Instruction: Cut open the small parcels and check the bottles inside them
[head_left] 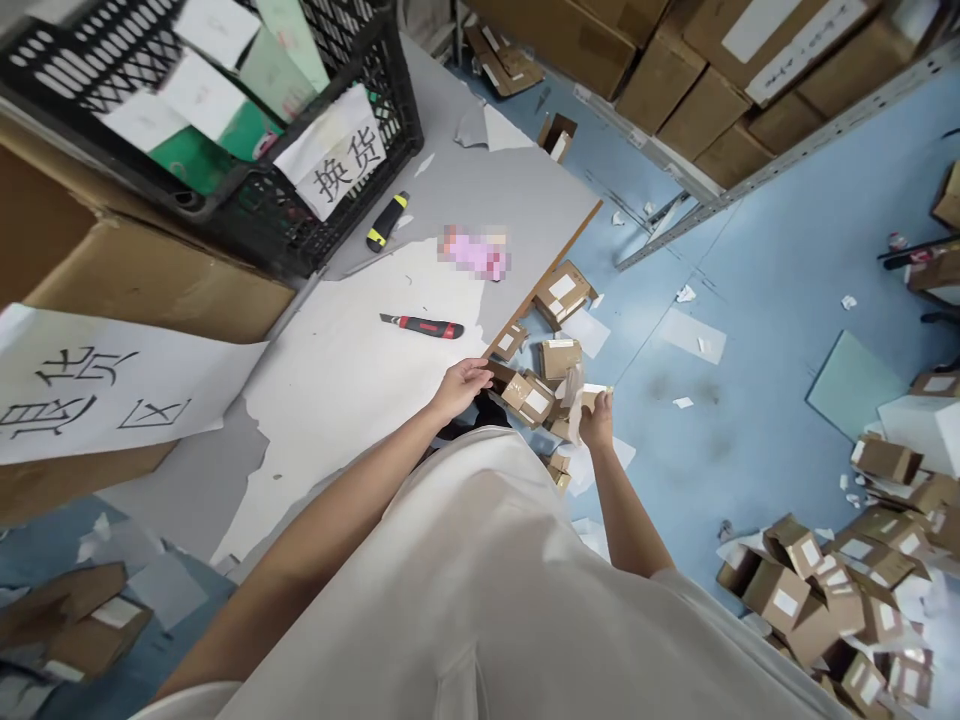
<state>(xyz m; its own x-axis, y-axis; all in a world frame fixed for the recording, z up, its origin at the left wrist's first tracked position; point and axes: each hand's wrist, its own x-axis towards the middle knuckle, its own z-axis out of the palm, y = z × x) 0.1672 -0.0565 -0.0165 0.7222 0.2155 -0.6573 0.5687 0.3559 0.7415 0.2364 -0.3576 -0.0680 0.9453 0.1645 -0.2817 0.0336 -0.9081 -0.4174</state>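
My left hand (459, 389) is at the table's front edge, with thumb and fingers pressed together. Its fingertips meet the dark open end of a small cardboard box (534, 400) with a white label; whether they pinch it, I cannot tell. Over the floor, my right hand (598, 424) is closed around a small tan cardboard box (592, 396) with a white top edge, partly hidden by the fingers. A crumpled translucent strip (573, 402) hangs beside that hand. On the table lie a red-and-black utility knife (427, 327), blade out, and a blurred pink item (476, 252).
A yellow-and-black cutter (388, 222) lies by a black crate (300, 235) of packets. Left of it stands a large carton (172, 270) with a paper sign. Small boxes (564, 293) litter the floor beside the table. A metal shelf (675, 180) holds cartons; more boxes (787, 590) are heaped lower right.
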